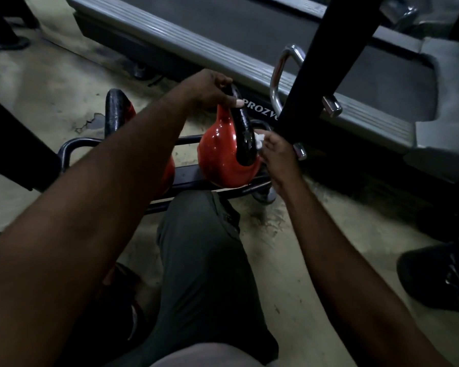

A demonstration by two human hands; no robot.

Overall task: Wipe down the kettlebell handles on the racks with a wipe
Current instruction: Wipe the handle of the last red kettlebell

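A red kettlebell [220, 154] with a black handle [243, 133] sits on the low black rack [72, 147] near the floor. My left hand [210, 90] grips the top of that handle. My right hand [276, 152] pinches a small white wipe [259, 140] against the handle's right side. A second red kettlebell stands to the left, its black handle [115, 112] upright; my left forearm hides most of its body.
A grey treadmill deck [223, 49] runs across the back. A black upright post [321, 64] with chrome pegs and a chrome handle [281, 72] stands just right of my right hand. My knee [204, 255] is below the rack. A dark shoe [435, 276] lies at right.
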